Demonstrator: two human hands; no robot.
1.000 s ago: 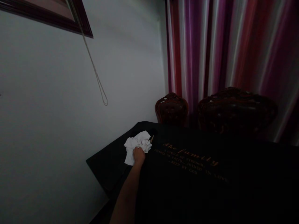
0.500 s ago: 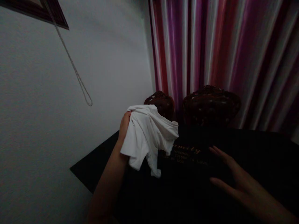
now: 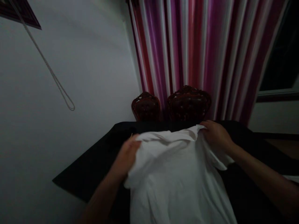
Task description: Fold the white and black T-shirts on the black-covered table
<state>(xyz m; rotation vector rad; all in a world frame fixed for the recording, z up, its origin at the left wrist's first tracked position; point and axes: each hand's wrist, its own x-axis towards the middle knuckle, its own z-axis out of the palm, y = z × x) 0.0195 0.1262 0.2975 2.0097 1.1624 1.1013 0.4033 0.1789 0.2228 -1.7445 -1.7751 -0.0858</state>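
Note:
A white T-shirt [image 3: 173, 168] hangs spread between my hands over the black-covered table [image 3: 93, 161], its body falling toward me and past the bottom of the view. My left hand [image 3: 127, 152], slightly blurred, is closed on the shirt's left shoulder. At the other shoulder, my right hand [image 3: 216, 133] pinches the cloth near the neckline. A short sleeve dangles below my right hand, and another shows under my left wrist. The lower hem is out of view.
Two dark carved chairs [image 3: 146, 107] stand behind the table's far edge, before a striped curtain [image 3: 177, 46]. A looped cord [image 3: 56, 81] hangs on the left wall. Something white [image 3: 291, 178] shows at the right edge.
The bunched shirt in my left hand has opened out and now hangs down broadly. My right hand, empty before, has come to grip its other shoulder. The view has swung right.

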